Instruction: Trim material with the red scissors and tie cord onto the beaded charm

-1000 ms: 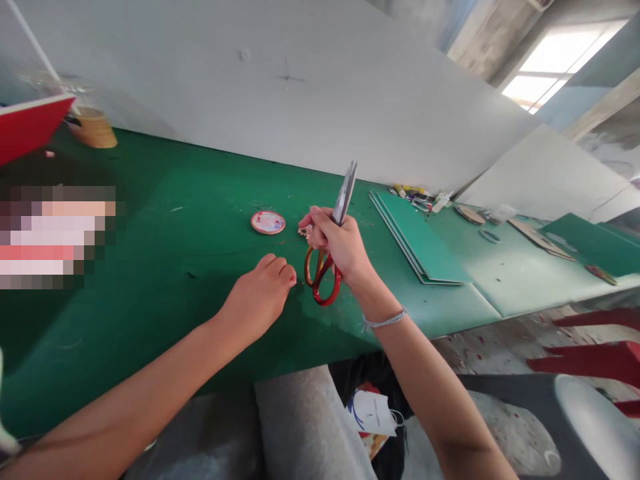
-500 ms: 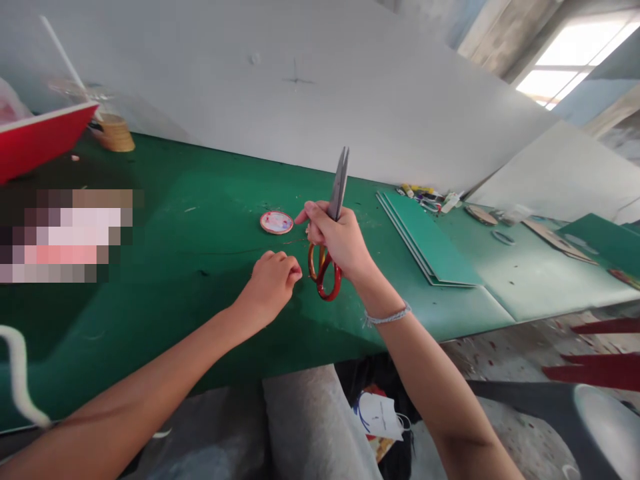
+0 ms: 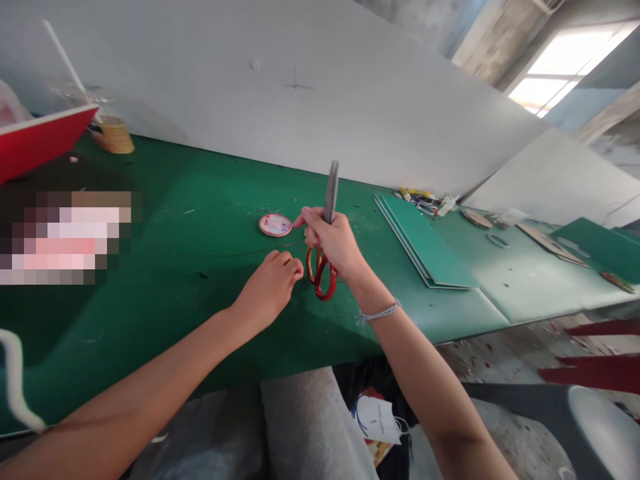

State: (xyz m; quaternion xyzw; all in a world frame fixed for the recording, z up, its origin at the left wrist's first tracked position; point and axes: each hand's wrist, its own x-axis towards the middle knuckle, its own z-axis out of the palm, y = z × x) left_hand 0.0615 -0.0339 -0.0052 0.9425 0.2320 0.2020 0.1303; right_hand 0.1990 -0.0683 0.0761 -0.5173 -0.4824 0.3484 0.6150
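My right hand (image 3: 333, 241) is wrapped round the middle of a pair of scissors (image 3: 332, 190). Their grey blades point up, closed together, and the red and amber handle loops hang below the palm. The index finger stretches left, close to a small round disc (image 3: 275, 225) with a red rim and a pale pattern, lying on the green tabletop (image 3: 165, 280). Just left of the scissor handles is my left hand (image 3: 270, 287), its fingers curled in; whatever they may hold is hidden from me.
Green boards (image 3: 425, 247) lie stacked on the right. Behind them are pens and small tools (image 3: 425, 199), and a ring of tape (image 3: 498, 241) sits farther right. A red board (image 3: 47, 143) and a cup (image 3: 114, 135) stand at the left. A grey panel (image 3: 215, 73) rises behind the table.
My right hand has shifted slightly left, and the scissors have turned so that the blades look narrower and lower. My left hand has barely moved. The view has swung a little.
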